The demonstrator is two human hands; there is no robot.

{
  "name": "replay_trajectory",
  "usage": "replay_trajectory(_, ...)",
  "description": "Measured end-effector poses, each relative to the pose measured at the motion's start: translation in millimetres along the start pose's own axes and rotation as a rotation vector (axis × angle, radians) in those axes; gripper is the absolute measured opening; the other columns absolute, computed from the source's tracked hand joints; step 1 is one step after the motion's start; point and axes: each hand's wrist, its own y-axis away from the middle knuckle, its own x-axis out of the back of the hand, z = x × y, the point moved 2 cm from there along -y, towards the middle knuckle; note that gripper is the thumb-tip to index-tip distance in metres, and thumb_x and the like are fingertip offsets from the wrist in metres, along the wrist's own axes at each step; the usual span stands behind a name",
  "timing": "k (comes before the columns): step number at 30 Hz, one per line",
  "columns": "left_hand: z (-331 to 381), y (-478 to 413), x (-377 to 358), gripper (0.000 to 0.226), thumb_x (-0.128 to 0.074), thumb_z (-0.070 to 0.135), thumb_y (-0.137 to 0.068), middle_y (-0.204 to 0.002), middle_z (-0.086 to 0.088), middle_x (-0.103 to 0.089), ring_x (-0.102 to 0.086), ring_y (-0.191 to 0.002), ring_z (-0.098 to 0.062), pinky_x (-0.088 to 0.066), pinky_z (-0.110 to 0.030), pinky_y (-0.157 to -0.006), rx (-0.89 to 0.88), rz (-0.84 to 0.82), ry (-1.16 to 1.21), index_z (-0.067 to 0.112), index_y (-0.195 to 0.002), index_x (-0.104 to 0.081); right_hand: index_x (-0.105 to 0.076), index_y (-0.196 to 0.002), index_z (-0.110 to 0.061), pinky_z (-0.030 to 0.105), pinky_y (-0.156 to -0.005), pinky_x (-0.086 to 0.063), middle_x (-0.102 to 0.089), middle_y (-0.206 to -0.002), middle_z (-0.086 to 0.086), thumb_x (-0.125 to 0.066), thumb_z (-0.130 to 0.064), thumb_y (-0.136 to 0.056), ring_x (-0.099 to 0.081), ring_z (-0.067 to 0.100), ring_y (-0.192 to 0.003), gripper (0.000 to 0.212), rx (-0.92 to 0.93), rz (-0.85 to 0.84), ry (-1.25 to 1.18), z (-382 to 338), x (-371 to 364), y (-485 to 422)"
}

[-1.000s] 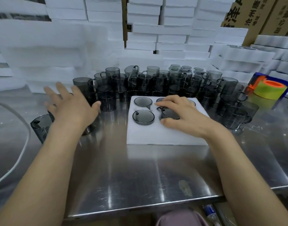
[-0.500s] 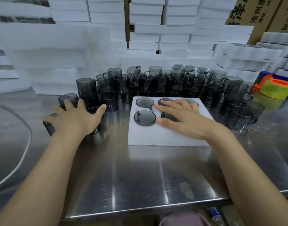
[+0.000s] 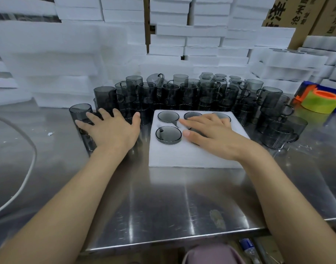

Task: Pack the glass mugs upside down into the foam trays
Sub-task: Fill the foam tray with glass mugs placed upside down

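A white foam tray (image 3: 184,155) lies on the steel table with several smoky grey glass mugs set upside down in its holes; the near-left mug base (image 3: 168,134) and the far-left one (image 3: 168,116) show fully. My right hand (image 3: 211,133) lies flat with straight fingers on the mug in the middle of the tray, hiding it. My left hand (image 3: 112,128) is spread over loose mugs (image 3: 81,115) standing left of the tray, its fingers reaching across their tops. Whether it grips one is hidden.
A dense cluster of loose grey mugs (image 3: 182,92) stands behind and right of the tray. Stacks of white foam trays (image 3: 182,40) fill the back. A yellow-green tape roll (image 3: 322,101) sits at the far right. A white cable (image 3: 24,168) curves across the left of the table.
My left hand has come down from the air onto the mugs left of the tray. My right hand has stayed pressed on the mug in the tray.
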Motion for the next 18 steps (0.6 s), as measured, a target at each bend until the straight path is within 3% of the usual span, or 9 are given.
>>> replay_trajectory(4, 12.8, 1.7, -0.6, 0.08, -0.011, 0.065, -0.093, -0.158, -0.023, -0.012, -0.005, -0.145, -0.043, -0.002, -0.066, -0.11, -0.048, 0.04, 0.047, 0.012, -0.152, -0.022, -0.029, -0.142, -0.053, 0.032, -0.106, -0.004, -0.026, -0.153, -0.02, -0.018, -0.058, -0.096, -0.012, 0.002, -0.136, 0.047, -0.015, -0.007, 0.029, 3.4, -1.8, -2.2)
replay_trajectory(11, 34.1, -2.0, -3.5, 0.08, -0.009, 0.063, -0.095, -0.157, -0.028, -0.006, -0.007, -0.145, -0.045, -0.005, -0.064, -0.113, -0.099, 0.083, 0.096, 0.009, -0.153, -0.014, -0.031, -0.142, -0.051, 0.031, -0.101, -0.009, -0.038, -0.143, -0.021, -0.02, -0.057, -0.097, -0.019, 0.007, -0.133, 0.047, -0.003, 0.017, 0.071, 4.7, -1.8, -5.9)
replay_trajectory(14, 36.7, -4.4, -5.5, 0.075, -0.009, 0.059, -0.097, -0.158, -0.024, 0.002, -0.003, -0.145, -0.045, -0.006, -0.063, -0.112, -0.135, 0.141, 0.158, 0.01, -0.153, -0.011, -0.034, -0.141, -0.049, 0.029, -0.096, -0.009, -0.047, -0.131, -0.017, -0.022, -0.056, -0.097, -0.023, 0.008, -0.129, 0.047, 0.01, 0.039, 0.053, 5.2, -1.5, -7.6)
replay_trajectory(18, 40.8, -9.6, -9.0, 0.064, -0.005, 0.05, -0.099, -0.159, -0.023, -0.002, 0.001, -0.145, -0.045, -0.001, -0.063, -0.114, -0.171, 0.183, 0.152, 0.016, -0.154, -0.01, -0.041, -0.138, -0.045, 0.025, -0.08, -0.011, -0.053, -0.104, -0.008, -0.025, -0.051, -0.099, -0.032, 0.012, -0.114, 0.043, 0.024, 0.084, 0.05, 5.9, 0.9, -13.5)
